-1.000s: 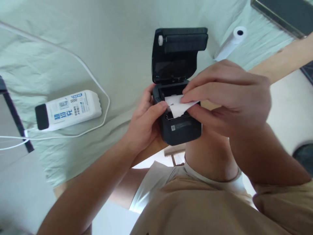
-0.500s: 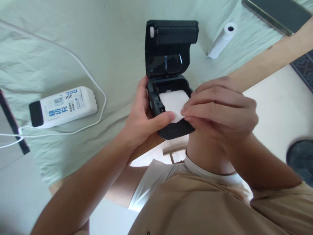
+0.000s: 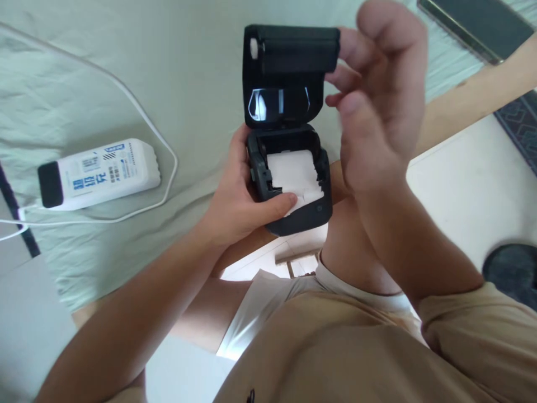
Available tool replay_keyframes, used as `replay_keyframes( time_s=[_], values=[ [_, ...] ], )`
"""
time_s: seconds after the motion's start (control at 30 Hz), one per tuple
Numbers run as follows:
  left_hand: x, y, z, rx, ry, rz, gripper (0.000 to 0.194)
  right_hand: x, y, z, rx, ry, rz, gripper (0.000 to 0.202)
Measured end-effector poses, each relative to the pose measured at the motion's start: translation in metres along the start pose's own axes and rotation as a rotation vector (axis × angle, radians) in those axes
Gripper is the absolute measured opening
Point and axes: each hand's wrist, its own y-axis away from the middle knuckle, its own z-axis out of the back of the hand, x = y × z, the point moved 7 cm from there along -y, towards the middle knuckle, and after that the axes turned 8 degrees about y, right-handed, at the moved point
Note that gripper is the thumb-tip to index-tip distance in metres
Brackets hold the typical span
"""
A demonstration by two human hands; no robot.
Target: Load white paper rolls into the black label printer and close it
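My left hand is closed around a small black thermal printer, its thumb pressing on the paper's front edge. The printer's lid stands raised, with a dark roller along its top and a clear window. Inside the body lies a white paper roll, its torn end laid over the front lip. My right hand is raised at the right side of the lid, fingers bent and apart from the thumb. Its fingertips reach behind the lid's edge; whether they touch it I cannot tell.
A white power bank with blue print lies on the pale green cloth, a white cable looping round it. At the upper right, a dark flat device rests near the wooden edge. A dark round object stands lower right.
My right hand has let go of the paper and moved up to the lid's right side. The paper end now lies over the front lip. The second white roll is hidden behind my right hand.
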Motion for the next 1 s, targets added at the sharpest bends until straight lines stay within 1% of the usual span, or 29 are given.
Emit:
replay_keyframes(
  time_s=[0.07, 0.1, 0.13, 0.17, 0.27, 0.3, 0.37, 0.47, 0.57, 0.7, 0.8, 0.83, 0.93, 0.97, 1.0],
  values=[
    [0.002, 0.0, 0.004, -0.036, -0.014, 0.011, 0.104, -0.01, 0.003, 0.003, -0.193, -0.246, 0.014, 0.036],
    [0.003, 0.0, 0.005, -0.047, -0.027, 0.008, 0.106, -0.015, 0.005, 0.002, -0.227, -0.329, 0.01, 0.033],
    [0.003, 0.001, 0.007, -0.05, -0.044, 0.005, 0.108, -0.018, 0.006, -0.003, -0.192, -0.364, -0.01, 0.031],
    [0.004, 0.001, 0.007, -0.046, -0.058, 0.004, 0.11, -0.019, 0.007, -0.008, -0.129, -0.374, -0.029, 0.031],
    [0.005, 0.002, 0.005, -0.01, -0.054, 0.015, 0.112, -0.011, 0.006, -0.019, 0.115, -0.327, -0.044, 0.035],
    [0.006, 0.002, 0.004, -0.006, -0.036, 0.022, 0.11, -0.009, 0.005, -0.021, 0.175, -0.302, -0.051, 0.039],
    [0.006, 0.003, 0.001, -0.024, 0.016, 0.046, 0.1, -0.006, 0.003, -0.021, 0.242, -0.26, -0.066, 0.044],
    [0.005, 0.003, -0.002, -0.078, 0.108, 0.087, 0.079, -0.007, 0.001, -0.02, 0.274, -0.242, -0.065, 0.051],
    [0.003, 0.001, -0.004, -0.103, 0.174, 0.128, 0.065, -0.009, 0.003, -0.021, 0.313, -0.227, -0.022, 0.054],
    [0.004, -0.001, -0.003, -0.126, 0.212, 0.173, 0.055, -0.012, 0.006, -0.02, 0.305, -0.116, -0.001, 0.043],
    [0.004, -0.002, -0.005, -0.127, 0.228, 0.135, 0.05, -0.013, 0.007, -0.019, 0.29, -0.079, 0.014, 0.04],
    [0.003, -0.001, -0.007, -0.126, 0.239, 0.111, 0.046, -0.013, 0.006, -0.019, 0.285, -0.074, 0.017, 0.041],
    [-0.001, 0.0, -0.015, -0.118, 0.3, 0.064, 0.024, -0.015, 0.003, -0.019, 0.249, -0.041, 0.029, 0.045],
    [-0.002, 0.0, -0.017, -0.12, 0.315, 0.06, 0.02, -0.015, 0.002, -0.019, 0.238, -0.032, 0.039, 0.047],
    [-0.003, 0.0, -0.017, -0.116, 0.317, 0.062, 0.02, -0.015, 0.002, -0.02, 0.23, -0.031, 0.054, 0.048]
  ],
)
